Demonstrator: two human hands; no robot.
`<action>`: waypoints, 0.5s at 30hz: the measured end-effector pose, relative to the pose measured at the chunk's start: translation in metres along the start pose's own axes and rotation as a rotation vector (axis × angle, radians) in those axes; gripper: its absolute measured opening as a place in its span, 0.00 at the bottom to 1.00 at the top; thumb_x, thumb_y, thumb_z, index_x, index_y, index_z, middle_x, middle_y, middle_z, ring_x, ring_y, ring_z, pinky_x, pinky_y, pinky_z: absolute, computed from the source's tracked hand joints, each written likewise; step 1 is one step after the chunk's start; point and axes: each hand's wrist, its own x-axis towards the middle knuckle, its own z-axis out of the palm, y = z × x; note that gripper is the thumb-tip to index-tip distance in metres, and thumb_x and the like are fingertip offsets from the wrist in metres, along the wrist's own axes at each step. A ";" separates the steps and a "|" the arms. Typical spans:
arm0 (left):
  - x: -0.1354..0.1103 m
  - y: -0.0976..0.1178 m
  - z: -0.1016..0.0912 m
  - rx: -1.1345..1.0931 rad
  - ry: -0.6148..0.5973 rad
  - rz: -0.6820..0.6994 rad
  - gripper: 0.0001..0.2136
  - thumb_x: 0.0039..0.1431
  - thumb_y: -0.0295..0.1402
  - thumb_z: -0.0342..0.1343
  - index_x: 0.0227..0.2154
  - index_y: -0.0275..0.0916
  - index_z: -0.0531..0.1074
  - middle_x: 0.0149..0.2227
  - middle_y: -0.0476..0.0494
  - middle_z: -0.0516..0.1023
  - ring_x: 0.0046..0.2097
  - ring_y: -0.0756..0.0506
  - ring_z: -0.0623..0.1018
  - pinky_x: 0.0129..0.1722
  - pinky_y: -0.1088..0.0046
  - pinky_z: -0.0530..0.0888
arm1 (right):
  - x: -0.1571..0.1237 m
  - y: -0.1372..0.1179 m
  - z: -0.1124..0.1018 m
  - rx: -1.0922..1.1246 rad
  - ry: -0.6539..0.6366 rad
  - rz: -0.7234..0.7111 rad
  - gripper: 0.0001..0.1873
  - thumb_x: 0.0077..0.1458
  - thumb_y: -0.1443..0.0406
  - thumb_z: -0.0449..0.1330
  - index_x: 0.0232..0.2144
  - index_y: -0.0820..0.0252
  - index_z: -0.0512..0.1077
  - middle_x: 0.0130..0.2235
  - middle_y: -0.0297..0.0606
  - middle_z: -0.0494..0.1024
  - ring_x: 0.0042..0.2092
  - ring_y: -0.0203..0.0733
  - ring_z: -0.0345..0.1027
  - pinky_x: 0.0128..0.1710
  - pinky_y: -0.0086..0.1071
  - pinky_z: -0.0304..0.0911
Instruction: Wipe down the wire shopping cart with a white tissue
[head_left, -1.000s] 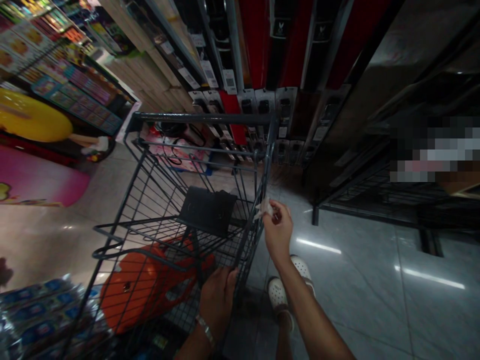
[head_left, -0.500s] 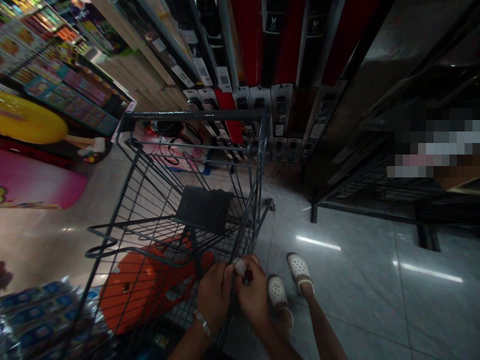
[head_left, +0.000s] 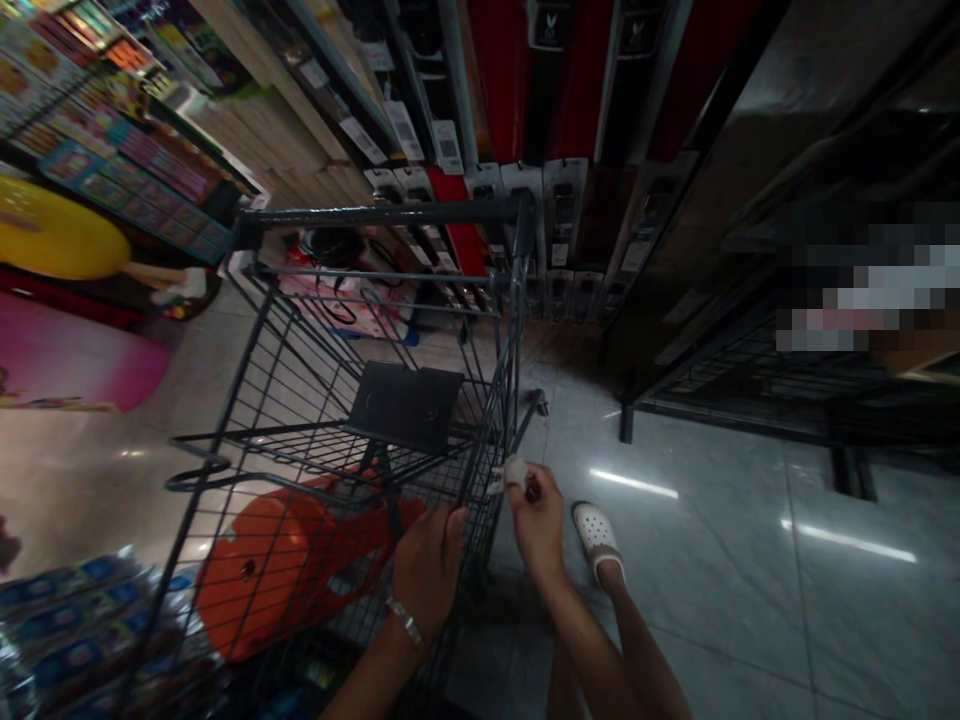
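A dark wire shopping cart (head_left: 330, 330) stands in front of me in a dim shop aisle. My left hand (head_left: 429, 570), with a bracelet on the wrist, is closed round the cart's near right corner. My right hand (head_left: 536, 515) is just beside the cart's right side and pinches a small crumpled white scrap (head_left: 511, 472), paper or tissue, against the wire. Inside the cart lies a flat black item (head_left: 409, 405). An orange plastic object (head_left: 277, 570) shows through the mesh on the lower level.
Shelves of hanging packaged goods (head_left: 525, 210) fill the far side. A low black metal rack (head_left: 750, 390) stands to the right on the shiny tiled floor (head_left: 712, 580). Blue packs (head_left: 67, 630) lie at lower left. My white shoe (head_left: 596, 535) is beside the cart.
My right hand went from the cart's right side down to my left hand, then lifted away again to the right side, still holding the white scrap. The left hand kept its grip.
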 end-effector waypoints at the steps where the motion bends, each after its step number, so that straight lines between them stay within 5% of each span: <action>1: 0.000 0.001 0.000 0.008 -0.004 -0.003 0.25 0.66 0.47 0.33 0.26 0.40 0.71 0.20 0.49 0.72 0.23 0.49 0.73 0.24 0.74 0.69 | 0.013 -0.010 0.005 0.009 0.020 -0.045 0.09 0.46 0.66 0.55 0.32 0.59 0.72 0.31 0.33 0.68 0.33 0.37 0.62 0.33 0.29 0.59; 6: 0.003 0.005 -0.002 0.016 -0.014 -0.019 0.25 0.67 0.46 0.34 0.25 0.40 0.70 0.20 0.48 0.72 0.23 0.50 0.73 0.24 0.75 0.69 | 0.037 -0.021 0.036 -0.003 0.007 -0.219 0.08 0.48 0.68 0.51 0.27 0.60 0.70 0.34 0.35 0.67 0.32 0.34 0.61 0.31 0.27 0.58; 15: 0.008 0.001 -0.002 0.014 0.005 -0.007 0.24 0.67 0.45 0.35 0.28 0.39 0.72 0.20 0.48 0.73 0.24 0.49 0.74 0.25 0.74 0.69 | 0.022 0.058 0.034 -0.069 -0.051 -0.024 0.05 0.41 0.70 0.54 0.20 0.58 0.69 0.31 0.35 0.68 0.34 0.37 0.64 0.37 0.30 0.61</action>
